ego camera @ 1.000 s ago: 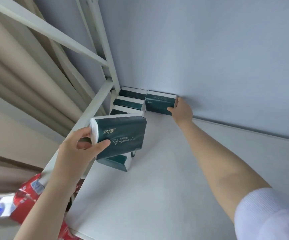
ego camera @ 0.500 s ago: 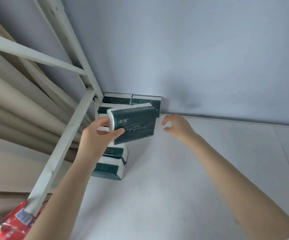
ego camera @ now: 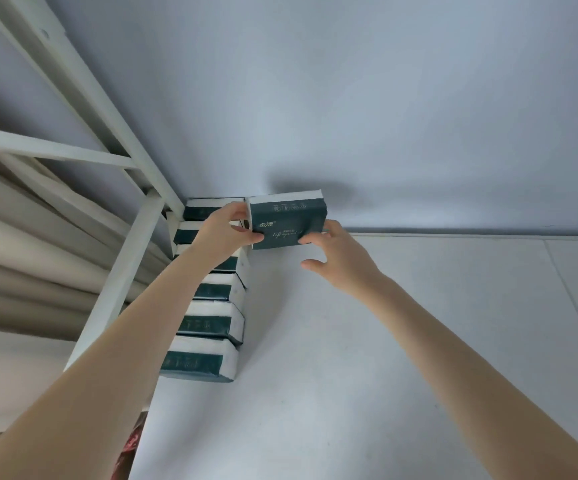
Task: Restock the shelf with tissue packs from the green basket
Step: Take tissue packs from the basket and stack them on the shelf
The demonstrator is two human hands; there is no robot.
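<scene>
A dark green tissue pack (ego camera: 287, 220) with white ends stands upright against the back wall, beside the far end of a row of alike packs. My left hand (ego camera: 225, 233) grips its left edge, thumb on the front face. My right hand (ego camera: 343, 258) touches the pack's lower right corner with its fingertips, thumb spread below. Several more tissue packs (ego camera: 207, 322) line the shelf's left edge from the wall toward me, partly hidden by my left forearm. The green basket is out of view.
The white shelf board (ego camera: 367, 375) stretches to the right of the row. A white metal post and crossbars (ego camera: 131, 261) bound the left side, with beige curtain (ego camera: 20, 254) beyond. A red package (ego camera: 131, 445) shows below the shelf edge.
My left hand carried the pack away from me to the back wall. My right hand, which had drawn back from the wall, came up to the pack's right side.
</scene>
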